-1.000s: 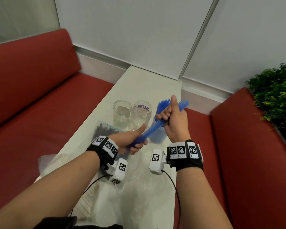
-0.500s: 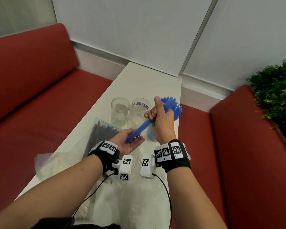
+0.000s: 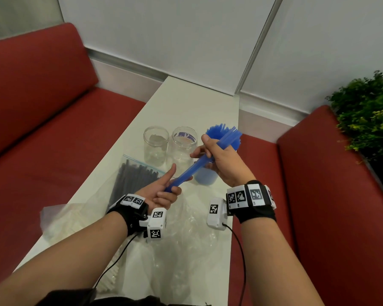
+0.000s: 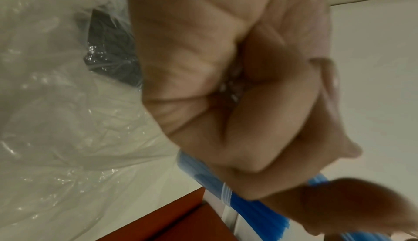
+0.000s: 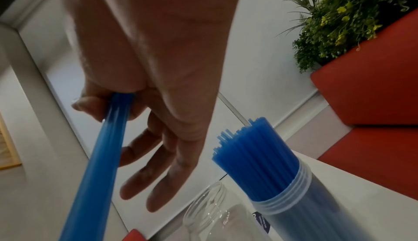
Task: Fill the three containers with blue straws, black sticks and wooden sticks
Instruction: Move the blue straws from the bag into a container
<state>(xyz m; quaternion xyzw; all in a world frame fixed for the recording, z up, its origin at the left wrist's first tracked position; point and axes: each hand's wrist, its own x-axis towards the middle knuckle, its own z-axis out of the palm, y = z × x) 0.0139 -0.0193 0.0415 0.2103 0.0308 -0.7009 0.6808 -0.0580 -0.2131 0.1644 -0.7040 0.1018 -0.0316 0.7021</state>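
Blue straws (image 3: 187, 173) are held as a tight bundle between both hands, slanted above the tabletop (image 3: 192, 102). The upper part of the bundle is gripped by the right hand (image 3: 221, 161), with thumb and forefinger closed around it while the other fingers (image 5: 144, 184) hang loose, as the right wrist view shows. The lower end is taken in the left hand (image 3: 161, 193), whose fingers are curled around it and whose thumb points up. Just behind the bundle stands a container (image 3: 205, 175) already packed with more blue straws (image 5: 253, 151), upright and fanned at the top. Two clear jars (image 3: 156, 145) (image 3: 182, 149) stand beside it and appear empty. A bag of black sticks (image 3: 131, 180) lies on the tabletop at the left, and pale sticks in plastic (image 3: 66, 221), probably the wooden ones, lie nearer.

The straws are judged to be very light, smooth and easy to crush or bend, so a firm squeeze is not advised. Single straws can slip out of a loose bundle. A hold around the middle is thought best, with the lower ends kept level by the second hand, so that they enter the container together.
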